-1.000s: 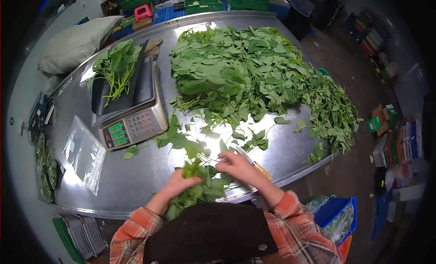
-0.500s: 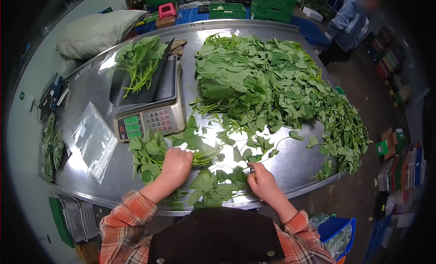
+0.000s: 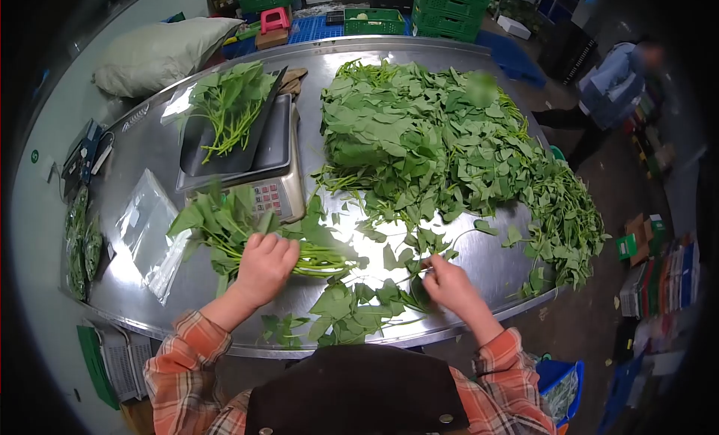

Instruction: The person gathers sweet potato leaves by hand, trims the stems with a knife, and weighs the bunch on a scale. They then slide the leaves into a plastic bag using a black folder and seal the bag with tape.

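My left hand [image 3: 266,269] is closed around a bunch of leafy green stems [image 3: 213,224]; its leaves point left and cover part of the scale's panel, and the cut ends point right. My right hand [image 3: 451,285] is pinched shut by some loose sprigs, with a small dark thing at the fingertips that I cannot make out. Loose leaves [image 3: 344,309] lie on the steel table [image 3: 494,244] between and below my hands. On the digital scale [image 3: 294,199], a black tray [image 3: 196,139] carries another bunch of greens [image 3: 232,98]. A large heap of greens [image 3: 404,135] spreads beyond my right hand.
Clear plastic bags [image 3: 153,236] lie flat at the left of the table. A stuffed white sack [image 3: 161,57] sits beyond the far left edge. Green crates [image 3: 449,12] are stacked behind the table. A person [image 3: 610,87] in a blue jacket is at the far right.
My left hand has moved left with the bunch, which now hides the scale's display. My right hand has shifted slightly right and up. The person in the back has moved right.
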Available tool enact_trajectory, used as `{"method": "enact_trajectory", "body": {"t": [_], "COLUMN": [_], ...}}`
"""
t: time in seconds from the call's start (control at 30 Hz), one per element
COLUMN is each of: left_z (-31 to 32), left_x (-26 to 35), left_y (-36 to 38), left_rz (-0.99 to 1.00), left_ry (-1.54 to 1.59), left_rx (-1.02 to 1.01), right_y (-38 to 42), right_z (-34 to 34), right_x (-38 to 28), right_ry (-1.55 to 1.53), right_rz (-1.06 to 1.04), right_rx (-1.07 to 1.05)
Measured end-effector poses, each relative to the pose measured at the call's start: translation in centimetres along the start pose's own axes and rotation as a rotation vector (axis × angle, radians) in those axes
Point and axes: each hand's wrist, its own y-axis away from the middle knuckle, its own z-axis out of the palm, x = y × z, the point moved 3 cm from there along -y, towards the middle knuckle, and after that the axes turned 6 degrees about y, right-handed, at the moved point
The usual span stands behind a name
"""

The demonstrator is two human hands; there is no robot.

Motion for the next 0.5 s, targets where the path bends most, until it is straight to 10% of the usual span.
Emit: {"method": "enact_trajectory", "body": {"t": [0.17,0.5], "left_z": [0.3,-1.1], "left_x": [1.2,-0.3], "left_y": [-1.6,-2.1], "left_rz": [0.084,0.212], "left_ry": [0.002,-0.057], "left_rx": [-0.003,0.082], "right_y": [-0.4,2.5], "right_z": [1.3,0.7], "right_x": [-5.6,5.1], "right_ry": [0.054,0.230], "right_rz": [-0.235,0.396], "right_rx": [0.048,-0.245]}}
